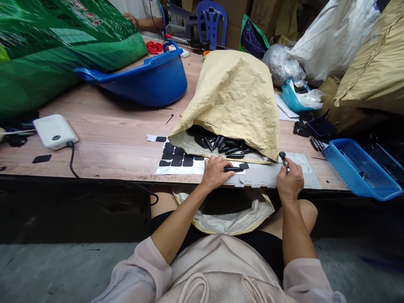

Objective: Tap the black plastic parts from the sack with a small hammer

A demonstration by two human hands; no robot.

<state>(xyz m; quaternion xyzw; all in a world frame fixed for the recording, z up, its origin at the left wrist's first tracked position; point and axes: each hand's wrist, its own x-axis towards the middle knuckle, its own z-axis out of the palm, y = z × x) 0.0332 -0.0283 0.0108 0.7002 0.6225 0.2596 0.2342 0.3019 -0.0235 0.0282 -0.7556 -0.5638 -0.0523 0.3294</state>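
Observation:
My left hand [215, 171] rests at the table's front edge, fingers closed on a slim black plastic part [234, 169] that lies across a white backing sheet. My right hand [289, 182] grips a small black tool with a round head [283, 157], held upright over a grey sheet [268, 176]. Just behind both hands lies a tan woven sack [233, 99] on its side, its mouth open and full of several black parts [222, 145]. A white sheet of black adhesive pads [176, 159] sits left of my left hand.
A blue tub [151, 80] and a green sack [47, 50] fill the table's back left. A white box with a cable [55, 131] is at the left. A blue basket [362, 168] sits at the right edge. An open bag [230, 219] lies on my lap. Another person's arm [139, 19] shows at the far side.

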